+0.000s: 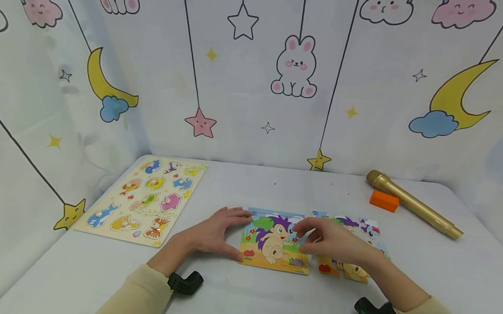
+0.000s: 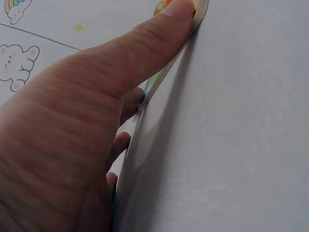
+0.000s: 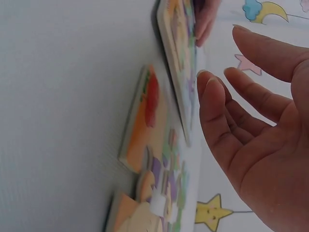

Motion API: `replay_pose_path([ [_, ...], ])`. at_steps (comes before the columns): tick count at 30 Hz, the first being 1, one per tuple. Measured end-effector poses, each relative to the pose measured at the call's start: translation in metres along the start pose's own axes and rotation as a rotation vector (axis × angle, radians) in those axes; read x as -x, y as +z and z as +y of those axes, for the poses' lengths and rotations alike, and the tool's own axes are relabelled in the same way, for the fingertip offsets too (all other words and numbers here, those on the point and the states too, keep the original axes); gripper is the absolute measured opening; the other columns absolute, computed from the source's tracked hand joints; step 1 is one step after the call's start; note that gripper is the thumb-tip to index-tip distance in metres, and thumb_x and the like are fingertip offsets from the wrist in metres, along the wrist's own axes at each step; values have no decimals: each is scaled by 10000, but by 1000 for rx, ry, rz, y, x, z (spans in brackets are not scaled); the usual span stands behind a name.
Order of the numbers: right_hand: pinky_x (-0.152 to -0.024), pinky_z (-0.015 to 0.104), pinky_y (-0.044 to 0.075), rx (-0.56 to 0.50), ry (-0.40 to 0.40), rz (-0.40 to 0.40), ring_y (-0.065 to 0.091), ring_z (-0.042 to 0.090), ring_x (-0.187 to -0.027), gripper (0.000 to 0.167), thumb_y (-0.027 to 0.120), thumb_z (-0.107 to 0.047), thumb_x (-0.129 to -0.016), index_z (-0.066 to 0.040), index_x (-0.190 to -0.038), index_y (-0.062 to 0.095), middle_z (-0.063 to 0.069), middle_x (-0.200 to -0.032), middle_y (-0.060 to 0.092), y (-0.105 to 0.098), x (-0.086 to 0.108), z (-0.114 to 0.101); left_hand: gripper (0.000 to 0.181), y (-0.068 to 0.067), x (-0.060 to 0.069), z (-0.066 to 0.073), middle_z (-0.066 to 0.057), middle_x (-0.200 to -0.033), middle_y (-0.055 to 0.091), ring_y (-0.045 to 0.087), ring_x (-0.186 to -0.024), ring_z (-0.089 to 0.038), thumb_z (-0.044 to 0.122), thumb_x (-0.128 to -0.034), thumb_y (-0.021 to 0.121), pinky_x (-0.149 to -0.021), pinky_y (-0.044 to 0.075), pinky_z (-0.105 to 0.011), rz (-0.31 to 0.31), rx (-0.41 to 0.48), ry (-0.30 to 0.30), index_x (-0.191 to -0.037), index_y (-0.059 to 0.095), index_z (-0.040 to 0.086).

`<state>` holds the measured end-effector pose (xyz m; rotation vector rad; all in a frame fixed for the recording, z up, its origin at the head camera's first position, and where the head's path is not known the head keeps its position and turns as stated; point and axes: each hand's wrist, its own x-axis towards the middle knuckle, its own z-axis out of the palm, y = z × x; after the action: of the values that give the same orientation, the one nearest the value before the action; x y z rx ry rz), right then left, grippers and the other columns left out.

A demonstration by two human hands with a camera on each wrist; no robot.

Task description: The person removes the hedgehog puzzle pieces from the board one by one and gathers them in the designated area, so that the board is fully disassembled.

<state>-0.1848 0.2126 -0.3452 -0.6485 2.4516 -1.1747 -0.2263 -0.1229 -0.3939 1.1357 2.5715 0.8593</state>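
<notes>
A hedgehog puzzle board [image 1: 274, 248] lies flat in the middle of the table. My left hand [image 1: 213, 233] rests at its left side, thumb and fingers spread along the edge; in the left wrist view the thumb [image 2: 145, 46] touches the board's rim. Above the board's right edge hovers my right hand [image 1: 336, 242], fingers loosely bent. Between its thumb and fingertips nothing shows in the right wrist view. Beneath and beside that hand lie loose puzzle pieces [image 1: 356, 274], one orange with a red patch [image 3: 149, 116], partly hidden by the hand in the head view.
At the left lies a cream peg board [image 1: 146, 208] with sea-animal pieces. A gold microphone [image 1: 415, 203] and an orange block [image 1: 384, 201] lie at the back right. A patterned cloth [image 1: 254, 105] hangs behind the white table [image 1: 244, 299].
</notes>
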Motion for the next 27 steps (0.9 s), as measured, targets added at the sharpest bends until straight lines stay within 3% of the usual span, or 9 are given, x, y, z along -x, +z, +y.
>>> replay_pose_path([
  [9,-739,278,558,33,40,-39,600,209,-886,416,810,-199,-864,-72,-1225,646,22,-1082,639,12,-10,1,884,0,0,0,-5,-1590,381,202,-1512,-245,504,-769,837,-1228,52,-485,3,5,-4,-1492,510,113],
  [14,-794,293,541,42,91,-43,573,214,-913,417,846,-179,-834,-95,-1195,656,8,-1053,620,16,-11,0,885,1,-1,-1,-1,-1591,380,201,-1512,-244,507,-770,837,-1228,51,-483,3,5,-1,-1491,511,113],
  [20,-822,324,522,138,72,-46,552,200,-922,421,862,-155,-815,-95,-1182,663,-8,-1041,601,21,-10,-5,879,2,-1,-3,-3,-1588,387,208,-1510,-247,518,-774,829,-1227,60,-489,7,-10,4,-1489,515,114],
  [27,-826,342,518,162,99,-35,540,185,-925,473,881,-151,-791,-103,-1210,668,-21,-1075,595,24,-11,-9,879,2,-1,-3,-2,-1591,383,197,-1513,-246,512,-773,830,-1228,53,-485,2,1,2,-1490,513,113],
])
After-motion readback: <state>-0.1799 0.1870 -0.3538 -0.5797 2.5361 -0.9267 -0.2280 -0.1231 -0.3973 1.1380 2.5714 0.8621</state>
